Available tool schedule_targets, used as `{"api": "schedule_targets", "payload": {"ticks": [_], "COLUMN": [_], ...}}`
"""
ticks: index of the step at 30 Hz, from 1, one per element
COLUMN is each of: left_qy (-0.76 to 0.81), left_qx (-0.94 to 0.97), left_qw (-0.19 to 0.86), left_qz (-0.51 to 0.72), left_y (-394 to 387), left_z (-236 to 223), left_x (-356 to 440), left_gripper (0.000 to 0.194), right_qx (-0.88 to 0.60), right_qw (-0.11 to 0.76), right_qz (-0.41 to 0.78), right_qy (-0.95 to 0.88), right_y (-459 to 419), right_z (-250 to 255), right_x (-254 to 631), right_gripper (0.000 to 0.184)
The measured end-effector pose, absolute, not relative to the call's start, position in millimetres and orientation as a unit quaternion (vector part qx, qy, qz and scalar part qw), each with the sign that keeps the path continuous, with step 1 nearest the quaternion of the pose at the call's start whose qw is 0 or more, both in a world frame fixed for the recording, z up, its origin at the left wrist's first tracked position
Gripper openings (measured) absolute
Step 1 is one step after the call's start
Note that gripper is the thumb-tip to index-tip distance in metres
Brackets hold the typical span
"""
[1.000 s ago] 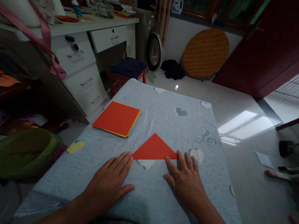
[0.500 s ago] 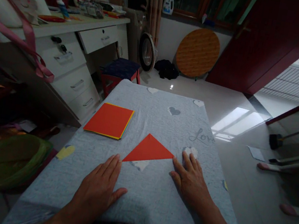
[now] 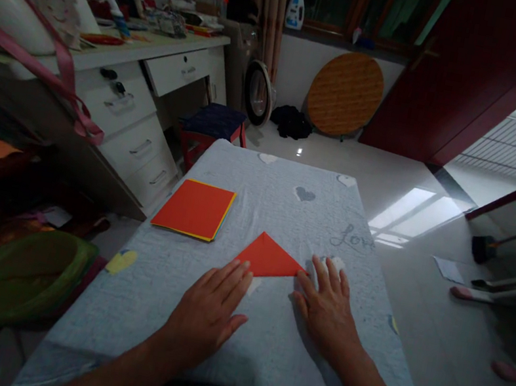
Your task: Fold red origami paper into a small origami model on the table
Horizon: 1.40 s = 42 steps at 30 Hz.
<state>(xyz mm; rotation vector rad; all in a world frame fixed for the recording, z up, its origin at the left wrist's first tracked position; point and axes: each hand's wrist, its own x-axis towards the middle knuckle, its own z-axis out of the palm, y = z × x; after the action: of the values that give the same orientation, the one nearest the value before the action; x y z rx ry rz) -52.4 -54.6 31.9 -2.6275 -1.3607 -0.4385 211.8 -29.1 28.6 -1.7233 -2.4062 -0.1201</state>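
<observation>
A sheet of red origami paper [image 3: 271, 258], folded into a triangle, lies flat on the cloth-covered table [image 3: 261, 346] with its long folded edge towards me. My left hand [image 3: 208, 304] rests palm down, its fingertips on the left part of that edge and covering the left corner. At the right corner, my right hand [image 3: 326, 301] touches the paper with its index fingertip; its fingers are spread. Neither hand grasps anything. To the left, farther back, sits a square stack of coloured paper [image 3: 195, 208], red on top with yellow showing at its edge.
A dark-topped red stool [image 3: 213, 122] stands beyond the table's far left corner. White drawers [image 3: 132, 138] run along the left, with a green-lined basket [image 3: 23, 278] nearer me. A round wooden board [image 3: 345, 94] leans against the far wall.
My left hand has slid rightwards from the triangle's left corner onto its near edge. My right hand stays by the right corner. The whole view has shifted slightly.
</observation>
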Motion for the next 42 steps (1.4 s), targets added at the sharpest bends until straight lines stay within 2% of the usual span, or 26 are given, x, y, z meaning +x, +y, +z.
{"api": "schedule_targets", "payload": {"ticks": [6,11,21,26,29,35,38,42], "left_qy": [-0.430,-0.450,-0.501,-0.514,-0.525,-0.491,-0.485,-0.483], "left_qx": [-0.897,-0.885,-0.849,-0.839,-0.826,-0.853,-0.861,-0.861], "left_qw": [0.032,0.032,0.110,0.117,0.127,0.095,0.090,0.090], "left_qz": [-0.094,-0.116,-0.125,-0.136,-0.160,-0.152,-0.127,-0.130], "left_y": [-41.1,-50.1,-71.4,-73.8,-71.3,-59.5,-55.8,-56.3], "left_z": [6.3,3.8,3.6,2.0,4.1,13.5,14.3,11.1], "left_x": [-38.3,-51.4,-81.6,-88.7,-89.6,-71.2,-64.4,-65.6], "left_gripper": [0.056,0.054,0.054,0.052,0.046,0.045,0.041,0.042], "right_qx": [-0.492,-0.526,-0.609,-0.623,-0.618,-0.533,-0.525,-0.582], "right_qw": [0.103,0.085,0.087,0.089,0.101,0.096,0.080,0.069], "right_qz": [0.021,0.027,-0.034,0.005,0.030,0.043,0.057,0.027], "right_qy": [-0.864,-0.846,-0.787,-0.777,-0.779,-0.839,-0.846,-0.810], "right_y": [-33.3,-34.7,-46.9,-44.0,-38.9,-38.8,-38.7,-38.4], "right_z": [23.8,19.3,13.1,11.8,18.6,33.2,30.8,20.2], "right_x": [164.1,177.0,241.1,252.7,246.9,187.0,172.8,199.3], "right_gripper": [0.046,0.043,0.039,0.038,0.038,0.053,0.051,0.046]}}
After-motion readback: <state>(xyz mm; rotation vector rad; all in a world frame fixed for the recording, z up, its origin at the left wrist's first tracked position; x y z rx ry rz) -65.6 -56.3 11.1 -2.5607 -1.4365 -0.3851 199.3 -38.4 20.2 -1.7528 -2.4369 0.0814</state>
